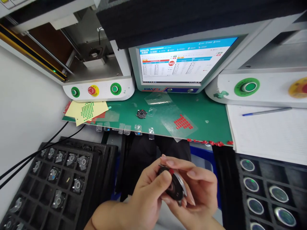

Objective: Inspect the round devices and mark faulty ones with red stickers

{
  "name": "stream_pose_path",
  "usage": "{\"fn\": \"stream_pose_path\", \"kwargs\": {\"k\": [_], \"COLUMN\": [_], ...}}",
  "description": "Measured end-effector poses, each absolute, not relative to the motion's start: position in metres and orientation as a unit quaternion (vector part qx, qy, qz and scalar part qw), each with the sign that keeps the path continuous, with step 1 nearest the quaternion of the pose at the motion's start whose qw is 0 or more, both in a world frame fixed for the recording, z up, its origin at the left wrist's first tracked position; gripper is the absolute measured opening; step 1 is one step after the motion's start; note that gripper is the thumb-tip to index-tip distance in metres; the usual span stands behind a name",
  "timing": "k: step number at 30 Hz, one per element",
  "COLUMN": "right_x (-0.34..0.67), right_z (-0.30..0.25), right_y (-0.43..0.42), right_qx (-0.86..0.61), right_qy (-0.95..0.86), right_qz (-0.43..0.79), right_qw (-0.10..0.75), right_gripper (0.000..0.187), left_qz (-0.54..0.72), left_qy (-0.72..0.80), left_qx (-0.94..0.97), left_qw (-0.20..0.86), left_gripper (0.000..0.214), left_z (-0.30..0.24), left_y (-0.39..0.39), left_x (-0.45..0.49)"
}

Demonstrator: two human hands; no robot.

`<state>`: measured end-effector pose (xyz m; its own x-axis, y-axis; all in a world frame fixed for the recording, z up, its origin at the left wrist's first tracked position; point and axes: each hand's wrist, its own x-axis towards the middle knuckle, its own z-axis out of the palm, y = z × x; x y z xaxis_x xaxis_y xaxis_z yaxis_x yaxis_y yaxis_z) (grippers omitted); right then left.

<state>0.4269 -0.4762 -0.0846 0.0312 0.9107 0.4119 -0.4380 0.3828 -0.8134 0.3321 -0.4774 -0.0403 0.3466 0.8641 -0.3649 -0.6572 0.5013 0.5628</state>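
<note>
Between my two hands, above my lap, is a round dark watch case (177,189) with a silver rim, held tilted. A small red mark shows near its upper edge. My left hand (150,188) grips it from the left, thumb pressed on the dark face. My right hand (202,187) is curled around the right side, its fingers at the silver rim; part of the case is hidden by the fingers. Another dark watch back (141,114) lies on the green mat (124,108) beyond my hands.
A clear sheet of red stickers (183,123) and a yellow sheet with green dots (87,111) lie on the mat. Foam trays with watch parts stand left (90,179) and right (266,174). Behind are a screen (177,64) showing "NG" and button panels (100,91). A pen (266,111) rests on paper.
</note>
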Motion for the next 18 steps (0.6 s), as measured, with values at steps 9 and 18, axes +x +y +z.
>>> {"fn": "stream_pose_path", "kwargs": {"k": [9,18], "right_x": [0.432,0.437], "right_z": [-0.086,-0.09], "right_y": [-0.475,-0.478], "right_qx": [-0.236,-0.227], "right_qy": [-0.473,-0.509], "right_qz": [0.526,0.492], "right_qw": [0.666,0.669], "right_gripper": [0.046,0.057], "left_qz": [0.502,0.491], "left_qy": [0.395,0.354], "left_qx": [0.325,0.263], "left_qw": [0.697,0.751], "left_gripper": [0.029,0.032], "left_z": [-0.034,-0.042], "left_y": [-0.48,-0.484], "left_x": [0.331,0.329]}}
